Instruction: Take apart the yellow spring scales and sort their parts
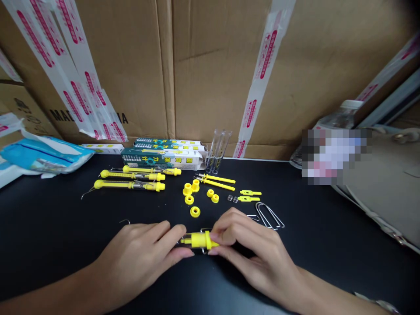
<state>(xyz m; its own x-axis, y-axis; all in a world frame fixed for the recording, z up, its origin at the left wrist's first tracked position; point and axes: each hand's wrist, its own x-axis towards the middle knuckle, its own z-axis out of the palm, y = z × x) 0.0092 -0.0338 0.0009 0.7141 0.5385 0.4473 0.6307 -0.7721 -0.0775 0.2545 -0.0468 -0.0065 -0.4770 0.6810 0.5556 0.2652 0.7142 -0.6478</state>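
Between my two hands lies a tubular spring scale (198,239) with a clear barrel, a yellow end piece and thin wire at that end. My left hand (147,253) is wrapped round the barrel and hides most of it. The fingers of my right hand (254,249) pinch the yellow cap at the right end. A small wire hook (125,222) shows beyond my left knuckles. Just past my hands sit yellow flanged rings (194,211), small yellow plugs (215,198) and little springs (235,200). Bent metal wire loops (269,215) lie near my right hand.
Three finished-looking spring scales (131,185) lie at left. Behind are printed boxes (164,157), upright clear tubes (218,153), yellow rods (216,178) and flat yellow pieces (249,199). A blue packet (49,153), plastic bottle (341,116) and beige bag (380,188) flank the black table (98,227).
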